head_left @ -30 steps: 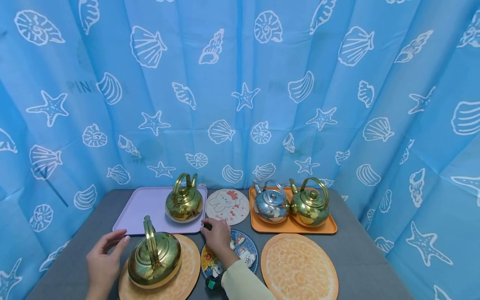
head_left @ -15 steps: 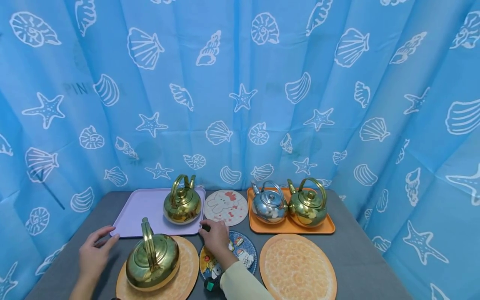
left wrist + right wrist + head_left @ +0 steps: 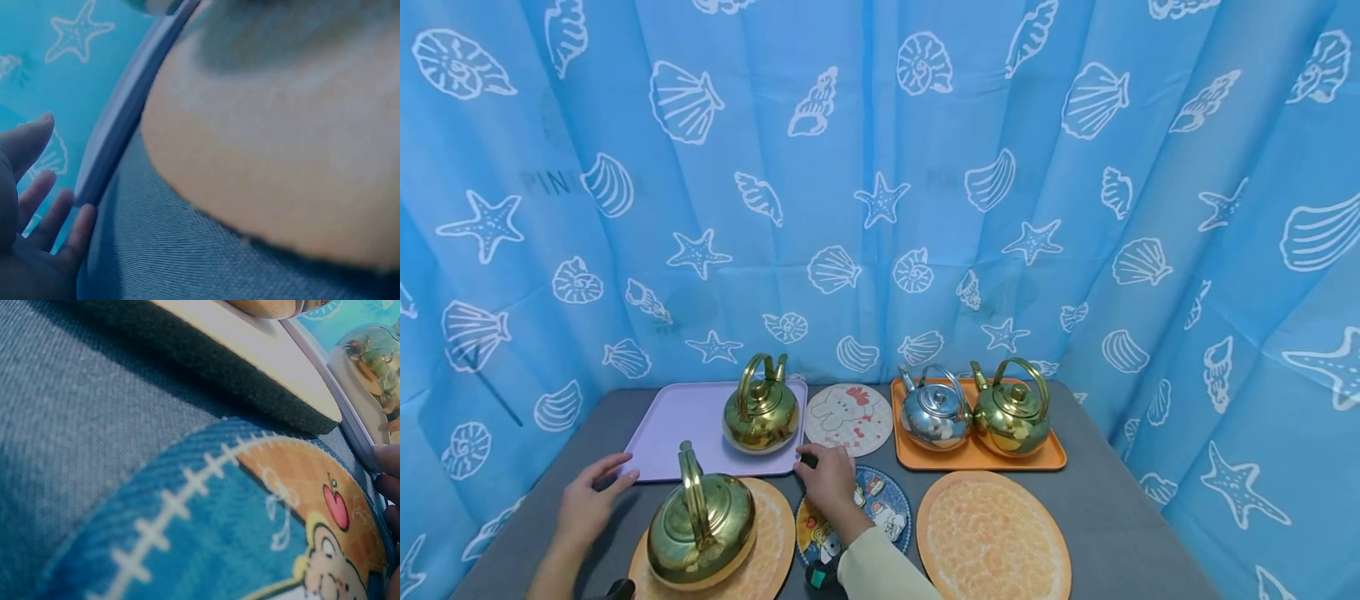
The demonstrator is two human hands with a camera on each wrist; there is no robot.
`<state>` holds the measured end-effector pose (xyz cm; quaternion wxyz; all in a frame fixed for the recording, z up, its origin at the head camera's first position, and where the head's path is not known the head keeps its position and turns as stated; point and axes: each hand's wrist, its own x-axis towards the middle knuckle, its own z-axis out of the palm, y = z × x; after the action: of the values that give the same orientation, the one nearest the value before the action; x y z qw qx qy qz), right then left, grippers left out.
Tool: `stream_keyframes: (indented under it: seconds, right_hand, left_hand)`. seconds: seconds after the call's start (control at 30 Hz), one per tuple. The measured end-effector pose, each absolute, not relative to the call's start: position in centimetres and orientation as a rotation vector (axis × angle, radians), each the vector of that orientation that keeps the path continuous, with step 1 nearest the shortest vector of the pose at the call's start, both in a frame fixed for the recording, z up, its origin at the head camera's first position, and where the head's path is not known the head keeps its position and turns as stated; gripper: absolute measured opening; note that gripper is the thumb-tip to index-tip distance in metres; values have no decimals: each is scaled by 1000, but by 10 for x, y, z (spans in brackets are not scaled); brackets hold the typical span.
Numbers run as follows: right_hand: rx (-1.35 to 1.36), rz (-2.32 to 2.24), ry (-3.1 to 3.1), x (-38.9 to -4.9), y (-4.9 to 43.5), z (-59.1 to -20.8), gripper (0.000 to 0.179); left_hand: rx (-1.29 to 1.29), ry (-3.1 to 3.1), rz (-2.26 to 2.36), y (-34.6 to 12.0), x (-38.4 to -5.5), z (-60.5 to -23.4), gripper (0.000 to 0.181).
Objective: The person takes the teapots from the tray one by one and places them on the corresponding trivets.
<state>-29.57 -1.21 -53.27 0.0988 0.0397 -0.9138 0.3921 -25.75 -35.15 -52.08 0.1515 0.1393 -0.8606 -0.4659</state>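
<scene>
A purple tray lies at the back left, carrying a brass kettle. At its front left corner my left hand has its thumb spread from the fingers; in the left wrist view, fingertips meet the tray's edge. My right hand holds the tray's front right corner with bent fingers. One fingertip lies on the rim in the right wrist view, and the rest of that hand is mostly cut off. Between the hands, another brass kettle stands on a round tan placemat.
An orange tray at the back right bears a silver kettle and a brass kettle. A round rabbit mat, a blue cartoon mat and a second tan placemat lie on the grey table.
My left hand has shifted left along the tray's front edge to its corner. The right hand stays at the right corner. The head view has tilted slightly.
</scene>
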Motion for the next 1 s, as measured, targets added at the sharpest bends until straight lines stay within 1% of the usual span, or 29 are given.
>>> stream_keyframes:
  seconds: [0.1, 0.33, 0.6, 1.0]
  right_hand:
    - [103, 1168, -2708, -297, -13, -533, 21]
    - [98, 1171, -2707, -296, -13, -533, 22]
    - [119, 1183, -2721, -295, -12, -532, 23]
    - [158, 1176, -2715, -295, -12, -534, 24]
  left_hand:
    - [401, -2502, -1325, -354, -260, -523, 50]
    - [375, -2472, -1215, -357, -267, -527, 42]
    - [493, -2622, -1128, -361, -276, -528, 55]
    - [484, -2733, -1033, -362, -278, -524, 61]
